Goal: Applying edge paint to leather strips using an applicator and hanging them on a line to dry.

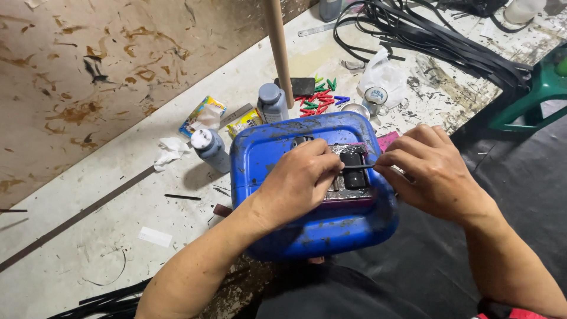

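Pinching thin black strip (356, 167) — lying left-right — both hands' fingers (331, 168).

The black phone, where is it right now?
In the head view the black phone lies on the table, behind the blue container, beside the wooden pole.

Even, fairly bright overhead light, soft short shadows, sharp focus, slight wide-angle bending at edges.
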